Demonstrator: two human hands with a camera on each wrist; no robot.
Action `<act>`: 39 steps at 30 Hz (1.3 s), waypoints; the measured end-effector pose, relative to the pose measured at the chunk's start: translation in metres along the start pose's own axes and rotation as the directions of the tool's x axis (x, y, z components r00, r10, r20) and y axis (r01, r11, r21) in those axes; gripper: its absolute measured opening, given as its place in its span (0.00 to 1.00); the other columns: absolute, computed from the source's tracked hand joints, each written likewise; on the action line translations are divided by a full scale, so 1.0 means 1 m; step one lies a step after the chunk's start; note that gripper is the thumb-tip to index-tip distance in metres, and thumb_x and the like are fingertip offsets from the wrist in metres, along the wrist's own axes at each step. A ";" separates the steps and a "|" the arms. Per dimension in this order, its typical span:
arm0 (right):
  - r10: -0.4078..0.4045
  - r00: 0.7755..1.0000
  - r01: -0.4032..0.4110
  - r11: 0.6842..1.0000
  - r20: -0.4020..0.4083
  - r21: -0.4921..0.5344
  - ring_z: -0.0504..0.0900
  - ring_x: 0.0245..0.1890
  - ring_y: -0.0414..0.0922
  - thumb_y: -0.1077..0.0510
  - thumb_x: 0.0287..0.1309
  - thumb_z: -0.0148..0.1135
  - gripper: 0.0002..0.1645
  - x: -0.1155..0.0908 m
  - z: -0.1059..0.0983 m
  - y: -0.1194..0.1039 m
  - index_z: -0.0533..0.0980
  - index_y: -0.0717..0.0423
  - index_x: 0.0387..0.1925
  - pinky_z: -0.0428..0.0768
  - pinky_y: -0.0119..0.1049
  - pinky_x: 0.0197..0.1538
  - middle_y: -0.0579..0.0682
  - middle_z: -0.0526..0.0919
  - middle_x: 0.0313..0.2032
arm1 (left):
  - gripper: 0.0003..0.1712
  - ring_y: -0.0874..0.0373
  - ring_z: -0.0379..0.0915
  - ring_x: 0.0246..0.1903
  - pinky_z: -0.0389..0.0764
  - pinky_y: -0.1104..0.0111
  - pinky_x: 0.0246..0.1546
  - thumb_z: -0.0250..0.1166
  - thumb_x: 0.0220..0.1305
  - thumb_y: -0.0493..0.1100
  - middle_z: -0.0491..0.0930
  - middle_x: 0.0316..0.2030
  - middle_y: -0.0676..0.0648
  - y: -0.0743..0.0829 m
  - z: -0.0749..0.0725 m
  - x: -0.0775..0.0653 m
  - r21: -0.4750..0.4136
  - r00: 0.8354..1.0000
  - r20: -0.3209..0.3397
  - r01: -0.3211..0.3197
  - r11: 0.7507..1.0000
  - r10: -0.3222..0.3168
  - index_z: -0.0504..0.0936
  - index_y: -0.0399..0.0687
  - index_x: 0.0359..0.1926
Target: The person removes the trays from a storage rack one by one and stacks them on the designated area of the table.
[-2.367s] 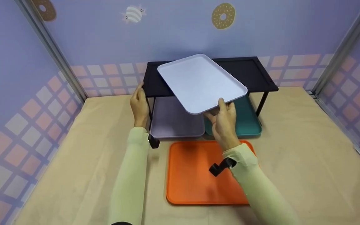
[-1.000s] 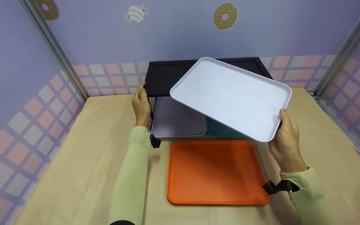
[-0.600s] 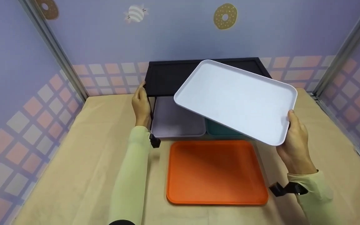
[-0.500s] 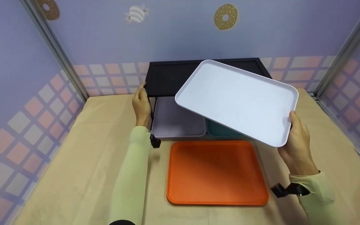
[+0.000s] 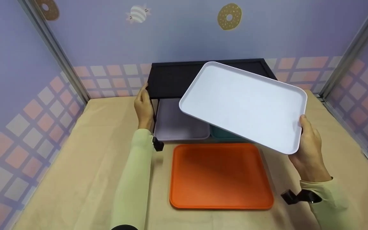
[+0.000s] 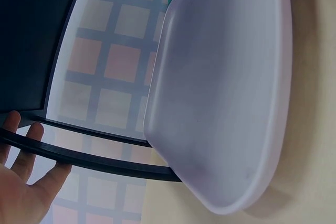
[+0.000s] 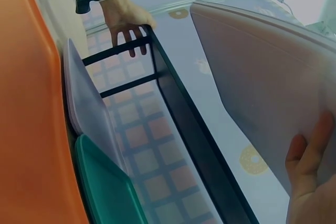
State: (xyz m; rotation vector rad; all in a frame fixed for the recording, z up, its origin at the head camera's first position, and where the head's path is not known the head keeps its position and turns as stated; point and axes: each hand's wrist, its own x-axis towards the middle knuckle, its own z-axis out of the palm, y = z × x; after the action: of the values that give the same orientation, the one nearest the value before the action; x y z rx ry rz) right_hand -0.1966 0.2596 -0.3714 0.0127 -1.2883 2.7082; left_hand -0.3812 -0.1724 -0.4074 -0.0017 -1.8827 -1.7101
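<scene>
My right hand (image 5: 310,153) grips a white rectangular tray (image 5: 244,105) by its right short edge, thumb on top and fingers underneath. The tray is tilted in the air, covering part of a low black rack (image 5: 174,80). At the rack's left front corner is my left hand (image 5: 144,108); its fingers (image 6: 23,163) reach behind a black leg in the left wrist view, and it holds the rack there. Under the rack a pale purple tray (image 5: 182,123) lies beside a teal tray (image 7: 107,187), which the white tray mostly hides in the head view.
An orange tray (image 5: 221,177) lies on the beige tabletop (image 5: 88,166) in front of the rack. A patterned purple wall (image 5: 184,28) stands close behind the rack, with side walls to left and right.
My right hand has carried the white tray rightward from above the rack's middle and turned it lengthwise. Lately it drifts slightly right and down. My left hand stays on the rack.
</scene>
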 end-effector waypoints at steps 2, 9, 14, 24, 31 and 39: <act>0.007 1.000 -0.007 1.000 -0.005 -0.012 0.84 0.44 0.42 0.46 0.78 0.48 0.24 -0.001 -0.001 0.000 0.64 0.57 0.63 0.83 0.34 0.46 0.49 0.81 0.45 | 0.25 0.68 0.45 0.11 0.52 0.73 0.19 0.44 0.82 0.48 0.55 0.14 0.59 0.000 0.000 0.000 0.010 1.000 -0.001 0.004 1.000 -0.004 0.77 0.51 0.70; 0.016 1.000 -0.016 0.998 0.001 -0.062 0.83 0.44 0.41 0.44 0.78 0.48 0.25 -0.003 -0.002 -0.001 0.61 0.57 0.64 0.83 0.34 0.46 0.47 0.81 0.45 | 0.25 0.68 0.46 0.13 0.55 0.72 0.21 0.44 0.82 0.47 0.57 0.17 0.57 0.000 0.000 -0.001 0.015 1.000 -0.021 -0.005 1.000 0.005 0.77 0.49 0.69; 0.016 1.000 -0.015 0.997 0.008 -0.081 0.84 0.43 0.41 0.44 0.78 0.47 0.25 -0.005 -0.003 -0.002 0.62 0.57 0.64 0.83 0.34 0.46 0.47 0.81 0.45 | 0.25 0.68 0.46 0.13 0.55 0.72 0.22 0.43 0.82 0.47 0.65 0.24 0.51 -0.001 0.000 0.000 0.009 1.000 -0.018 0.000 1.000 0.000 0.77 0.49 0.70; 0.014 0.998 -0.007 0.995 0.067 -0.100 0.84 0.42 0.41 0.45 0.79 0.46 0.22 -0.013 -0.007 -0.001 0.68 0.56 0.60 0.82 0.34 0.45 0.48 0.82 0.44 | 0.25 0.68 0.47 0.14 0.59 0.71 0.28 0.43 0.82 0.44 0.65 0.26 0.48 0.006 0.000 -0.001 -0.001 1.000 -0.023 0.007 1.000 -0.007 0.76 0.43 0.70; 0.032 0.998 -0.026 0.994 0.049 -0.109 0.83 0.42 0.41 0.45 0.78 0.47 0.20 -0.017 -0.010 -0.001 0.71 0.54 0.58 0.81 0.34 0.46 0.46 0.82 0.43 | 0.25 0.67 0.49 0.17 0.64 0.73 0.38 0.44 0.82 0.47 0.78 0.39 0.49 0.000 0.002 0.001 0.007 1.000 -0.027 -0.005 1.000 0.006 0.77 0.47 0.69; 0.030 0.998 -0.023 0.991 0.051 -0.135 0.85 0.39 0.41 0.46 0.78 0.49 0.19 -0.022 -0.016 -0.002 0.75 0.54 0.53 0.83 0.34 0.42 0.47 0.84 0.40 | 0.25 0.69 0.46 0.14 0.54 0.72 0.22 0.43 0.82 0.48 0.55 0.17 0.58 -0.002 0.001 0.001 0.018 1.000 -0.022 -0.008 1.000 0.008 0.78 0.49 0.69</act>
State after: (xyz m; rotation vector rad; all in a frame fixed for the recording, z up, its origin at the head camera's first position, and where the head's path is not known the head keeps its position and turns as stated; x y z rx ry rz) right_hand -0.1740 0.2701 -0.3814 0.0534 -1.4932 2.6537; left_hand -0.3834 -0.1725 -0.4084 0.0173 -1.8796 -1.6810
